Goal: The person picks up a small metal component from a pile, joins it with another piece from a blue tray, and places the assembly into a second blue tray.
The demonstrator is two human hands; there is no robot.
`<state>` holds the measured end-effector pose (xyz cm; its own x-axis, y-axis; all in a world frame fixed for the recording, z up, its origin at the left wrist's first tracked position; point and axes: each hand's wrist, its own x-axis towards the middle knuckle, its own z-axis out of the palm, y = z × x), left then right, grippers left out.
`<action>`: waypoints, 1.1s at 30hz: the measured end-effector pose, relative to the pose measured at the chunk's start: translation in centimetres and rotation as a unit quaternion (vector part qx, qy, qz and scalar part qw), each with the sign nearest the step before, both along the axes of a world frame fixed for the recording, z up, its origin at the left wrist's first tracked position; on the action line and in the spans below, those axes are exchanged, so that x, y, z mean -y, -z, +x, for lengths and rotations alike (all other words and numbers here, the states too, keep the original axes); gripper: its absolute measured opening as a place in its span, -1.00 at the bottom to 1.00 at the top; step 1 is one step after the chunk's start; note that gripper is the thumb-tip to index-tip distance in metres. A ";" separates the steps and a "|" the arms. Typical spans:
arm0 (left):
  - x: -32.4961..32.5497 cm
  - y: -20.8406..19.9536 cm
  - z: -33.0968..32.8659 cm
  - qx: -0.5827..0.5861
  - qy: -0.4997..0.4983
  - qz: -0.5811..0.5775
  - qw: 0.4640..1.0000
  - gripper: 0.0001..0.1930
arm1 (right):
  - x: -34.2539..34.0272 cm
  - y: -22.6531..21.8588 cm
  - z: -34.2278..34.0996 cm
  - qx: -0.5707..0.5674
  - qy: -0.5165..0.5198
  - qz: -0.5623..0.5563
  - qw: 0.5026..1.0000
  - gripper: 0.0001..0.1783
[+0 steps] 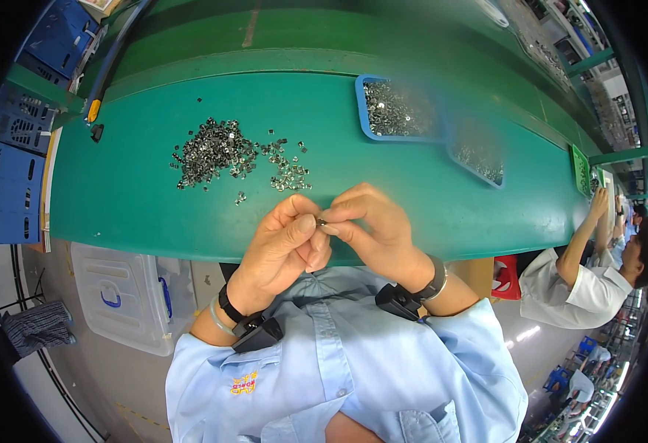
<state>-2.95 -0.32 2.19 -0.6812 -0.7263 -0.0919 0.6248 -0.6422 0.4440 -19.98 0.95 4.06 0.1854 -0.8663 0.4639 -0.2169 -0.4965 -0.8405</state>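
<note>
My left hand (283,240) and my right hand (372,225) meet over the near edge of the green table. Between their thumbs and fingertips is a small dark metal part (321,222), pinched from both sides; most of it is covered by the fingers. Beyond my left hand lies a loose pile of small dark and silvery metal parts (217,153). A smaller scatter of shinier metal parts (289,173) is spread just past my fingertips.
Two blue trays, one farther back (361,111) and one to its right (479,177), hold many small metal parts. At the left stand blue crates (10,192) and a clear plastic box (113,295). Another person (582,280) works at the right.
</note>
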 end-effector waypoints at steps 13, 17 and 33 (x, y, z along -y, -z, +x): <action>-0.3 0.1 0.0 0.016 0.006 -0.021 1.000 -0.82 | 0.1 -0.6 -0.3 -0.013 -0.018 0.008 1.000 -0.81; -0.3 0.1 0.1 0.016 0.007 -0.039 0.999 -0.81 | 0.1 -0.7 -0.4 -0.007 -0.024 0.003 1.000 -0.82; 0.3 -0.3 0.1 0.070 0.008 -0.055 0.996 -0.79 | 0.3 -0.4 -0.4 -0.029 -0.018 -0.011 0.999 -0.84</action>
<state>-2.89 -0.60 2.45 -0.6786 -0.7266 -0.1074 0.5418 -0.5939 0.5947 -20.39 0.68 4.50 0.2432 -0.8485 0.4700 -0.2475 -0.5228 -0.8157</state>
